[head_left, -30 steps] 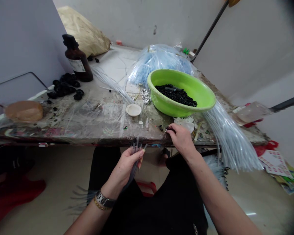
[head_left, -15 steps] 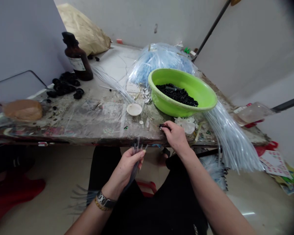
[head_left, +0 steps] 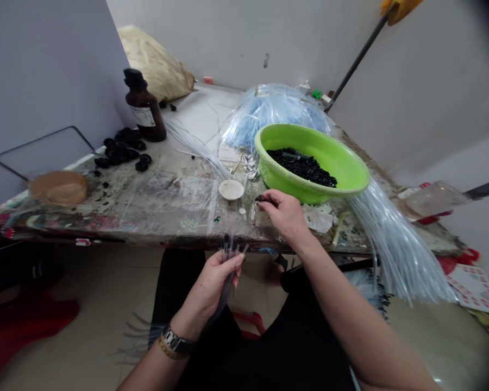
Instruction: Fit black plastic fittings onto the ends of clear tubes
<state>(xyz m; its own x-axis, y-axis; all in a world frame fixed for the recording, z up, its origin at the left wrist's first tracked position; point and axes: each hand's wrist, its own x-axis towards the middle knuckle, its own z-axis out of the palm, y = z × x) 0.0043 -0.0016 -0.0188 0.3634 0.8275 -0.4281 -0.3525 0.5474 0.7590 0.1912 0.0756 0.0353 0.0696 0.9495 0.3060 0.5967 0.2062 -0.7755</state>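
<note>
My left hand (head_left: 215,279) is closed round a bundle of thin clear plastic tubes (head_left: 230,247), held upright just below the table's front edge. Some of the tube tips are black, and the loose ends trail behind my wrist. Over the table, my right hand (head_left: 283,214) pinches a small black piece (head_left: 261,200) between thumb and fingers. It is just right of a small white dish (head_left: 231,189) and in front of a green basin (head_left: 313,163), which holds a heap of small black pieces (head_left: 303,165).
A brown bottle (head_left: 145,114) stands at the back left beside black caps (head_left: 122,146). Bundled clear tubing (head_left: 273,111) lies behind the basin, and more tubes (head_left: 399,244) hang over the right edge. A clear bottle (head_left: 434,202) lies at the right. A round brown block (head_left: 59,187) sits far left.
My right hand has moved slightly left and up, closer to the white dish, still pinching the black piece. My left hand keeps its hold on the tubes. The whole view has shifted a little.
</note>
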